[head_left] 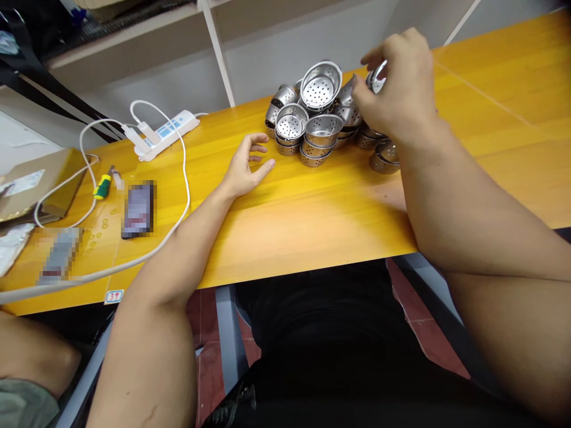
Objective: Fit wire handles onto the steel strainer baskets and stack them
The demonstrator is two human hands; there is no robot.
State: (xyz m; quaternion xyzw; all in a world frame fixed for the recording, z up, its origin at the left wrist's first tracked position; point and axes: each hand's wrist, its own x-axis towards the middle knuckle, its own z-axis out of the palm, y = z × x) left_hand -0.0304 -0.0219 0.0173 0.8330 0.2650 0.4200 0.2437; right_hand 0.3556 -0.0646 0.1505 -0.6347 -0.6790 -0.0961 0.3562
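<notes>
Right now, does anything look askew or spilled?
The top cup looks askew: it tilts, while the stack in front sits nearly level. The white cable sprawls loosely across the table. No spill shows.

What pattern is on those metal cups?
The metal cups have a perforated dot pattern, clearest in head view.

a white power strip [172, 135] with plugged-in cables lies on the yellow table [294, 223], near a green-and-yellow screwdriver [102, 187]; a cardboard box [44, 184] sits farther left
</notes>
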